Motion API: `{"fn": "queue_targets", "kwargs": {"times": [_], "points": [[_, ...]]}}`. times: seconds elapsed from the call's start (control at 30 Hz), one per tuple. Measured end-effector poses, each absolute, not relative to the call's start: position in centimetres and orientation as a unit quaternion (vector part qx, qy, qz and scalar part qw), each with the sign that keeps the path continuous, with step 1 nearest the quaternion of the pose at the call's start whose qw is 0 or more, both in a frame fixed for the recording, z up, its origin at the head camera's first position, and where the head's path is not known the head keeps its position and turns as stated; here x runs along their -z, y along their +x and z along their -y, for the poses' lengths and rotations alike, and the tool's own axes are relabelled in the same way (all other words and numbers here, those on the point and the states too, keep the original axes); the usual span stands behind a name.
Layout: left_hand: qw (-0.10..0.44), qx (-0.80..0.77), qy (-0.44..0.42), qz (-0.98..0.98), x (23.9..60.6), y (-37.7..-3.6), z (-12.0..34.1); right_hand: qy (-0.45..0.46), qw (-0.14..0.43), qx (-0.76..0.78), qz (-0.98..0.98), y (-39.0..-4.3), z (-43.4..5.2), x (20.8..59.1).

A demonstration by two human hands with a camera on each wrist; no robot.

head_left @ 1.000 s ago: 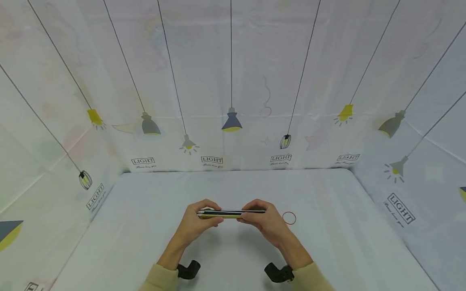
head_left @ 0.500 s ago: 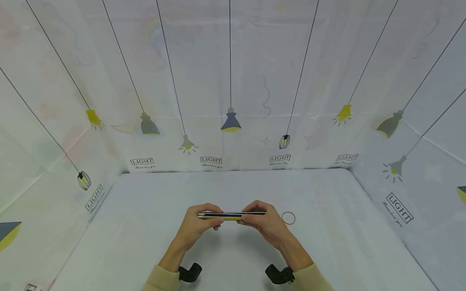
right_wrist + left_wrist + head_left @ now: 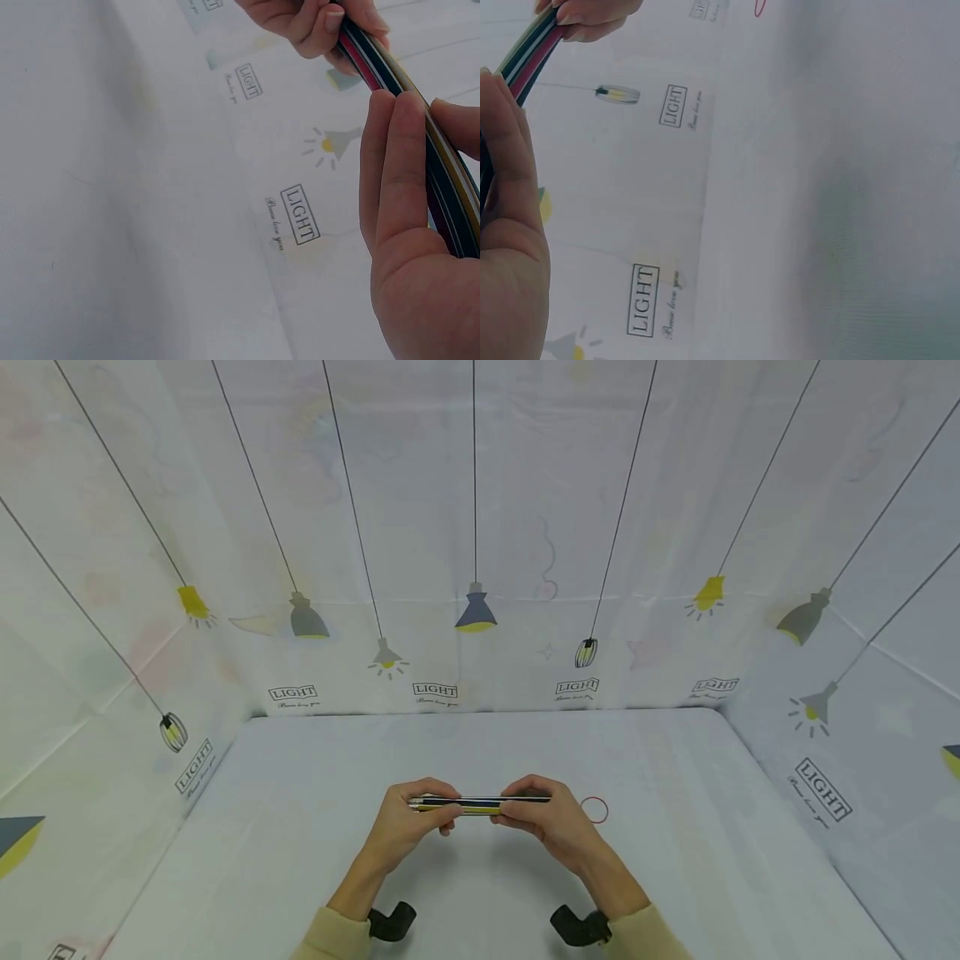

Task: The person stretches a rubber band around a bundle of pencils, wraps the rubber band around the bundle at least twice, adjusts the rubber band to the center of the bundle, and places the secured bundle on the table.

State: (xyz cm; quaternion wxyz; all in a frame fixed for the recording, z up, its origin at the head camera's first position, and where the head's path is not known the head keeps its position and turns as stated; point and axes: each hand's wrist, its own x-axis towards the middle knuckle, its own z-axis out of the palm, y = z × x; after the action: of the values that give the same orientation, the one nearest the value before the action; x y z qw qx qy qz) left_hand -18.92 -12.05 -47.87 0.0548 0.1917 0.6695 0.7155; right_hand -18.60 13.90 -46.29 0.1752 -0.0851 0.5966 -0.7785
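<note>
A bundle of slim pencils (image 3: 480, 805), striped in dark, white and yellow, lies level across both hands above the table. My left hand (image 3: 405, 820) pinches its left end between thumb and fingers. At the other end, the thumb and fingers of my right hand (image 3: 551, 820) grip it the same way. A magenta stripe shows along the pencils (image 3: 532, 61) in the left wrist view. Just right of my right hand, a thin red ring (image 3: 595, 797) like a rubber band lies on the table.
The white table (image 3: 300, 852) runs back to a white cloth wall (image 3: 517, 652) printed with lamps. More printed cloth stands at the left and right sides. Black wrist camera mounts (image 3: 392, 922) jut inward below both hands.
Both hands keep their hold near the same place. The bundle has rolled slightly, so a pale edge now shows below the yellow one. My right hand has shifted a touch rightward.
</note>
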Motion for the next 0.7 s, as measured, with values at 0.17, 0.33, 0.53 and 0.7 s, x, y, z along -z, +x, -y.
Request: {"fn": "queue_targets", "kwargs": {"times": [0.17,0.33,0.53,0.7], "points": [[0.053,-0.721,0.196,-0.663,48.02,-18.98,12.01,-0.087,0.177,0.779,-0.595,-18.56,-14.06,46.24],[0.05,-0.727,0.196,-0.656,48.08,-19.01,11.96,-0.084,0.18,0.783,-0.589,-18.58,-14.14,46.22],[0.044,-0.736,0.202,-0.645,48.25,-19.07,12.02,-0.092,0.181,0.782,-0.59,-18.61,-14.31,46.21],[0.044,-0.733,0.19,-0.651,48.43,-19.05,12.13,-0.097,0.176,0.77,-0.605,-18.77,-14.75,46.43]]}}
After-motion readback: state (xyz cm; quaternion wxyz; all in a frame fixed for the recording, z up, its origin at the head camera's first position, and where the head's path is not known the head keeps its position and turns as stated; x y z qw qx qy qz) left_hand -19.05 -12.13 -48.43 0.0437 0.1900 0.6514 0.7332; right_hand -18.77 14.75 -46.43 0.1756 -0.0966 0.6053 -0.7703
